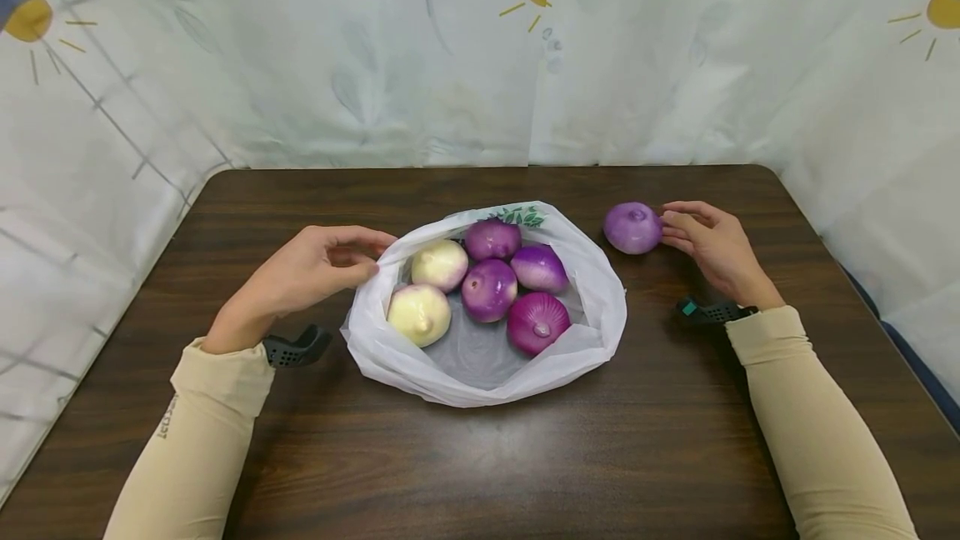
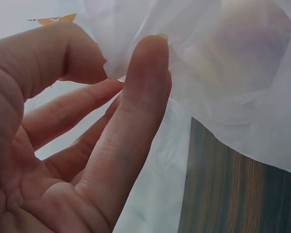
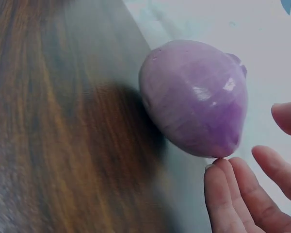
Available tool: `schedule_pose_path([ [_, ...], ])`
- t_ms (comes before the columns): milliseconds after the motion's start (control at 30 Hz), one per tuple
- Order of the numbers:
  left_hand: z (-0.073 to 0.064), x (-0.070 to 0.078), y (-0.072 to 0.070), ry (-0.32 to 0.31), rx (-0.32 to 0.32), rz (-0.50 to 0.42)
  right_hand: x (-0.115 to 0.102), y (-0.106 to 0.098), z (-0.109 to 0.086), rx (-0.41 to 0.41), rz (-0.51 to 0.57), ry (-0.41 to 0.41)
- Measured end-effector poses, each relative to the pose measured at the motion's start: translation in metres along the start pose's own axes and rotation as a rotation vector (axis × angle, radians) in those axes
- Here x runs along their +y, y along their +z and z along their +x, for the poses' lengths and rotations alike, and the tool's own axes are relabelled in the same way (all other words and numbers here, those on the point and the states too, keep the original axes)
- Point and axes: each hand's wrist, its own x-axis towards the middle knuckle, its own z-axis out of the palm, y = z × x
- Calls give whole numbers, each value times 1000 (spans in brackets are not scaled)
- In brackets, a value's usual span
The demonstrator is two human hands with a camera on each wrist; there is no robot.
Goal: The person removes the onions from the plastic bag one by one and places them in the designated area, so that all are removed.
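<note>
A white plastic bag (image 1: 480, 394) lies on the table with its mouth spread wide. Inside it are several onions, among them a dark purple onion (image 1: 538, 323) and a pale, whitish onion (image 1: 419, 315). At the bag's left rim, my left hand (image 1: 311, 269) pinches the plastic between thumb and fingers, as the left wrist view shows up close. One purple onion (image 1: 633, 228) rests on the table outside the bag, to its right. My right hand (image 1: 708, 244) is beside that onion, its fingertips touching the side of it, with the thumb held apart in the right wrist view.
The brown wooden table (image 1: 480, 473) has rounded far corners. White patterned sheeting (image 1: 450, 65) hangs behind it and along both sides. Each wrist carries a dark strap mount.
</note>
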Motion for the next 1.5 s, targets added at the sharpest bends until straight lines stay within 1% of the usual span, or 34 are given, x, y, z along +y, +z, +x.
schedule_pose_path([
  [267, -2, 2, -1, -1, 3, 7, -4, -5, -3, 16, 28, -38],
  [433, -3, 4, -1, -3, 3, 2, -10, -4, -7, 15, 43, -59],
  [667, -4, 3, -1, 0, 2, -1, -18, 0, -12, 4, 44, -111],
  [1033, -4, 3, -1, 18, 7, 26, -32, 13, -21, -38, 30, -153],
  [1267, -3, 3, -1, 35, 10, 32, -43, 29, -29, -78, -7, -200],
  [1500, -3, 2, -1, 51, 12, 53, -55, 44, -41, -81, -122, -181],
])
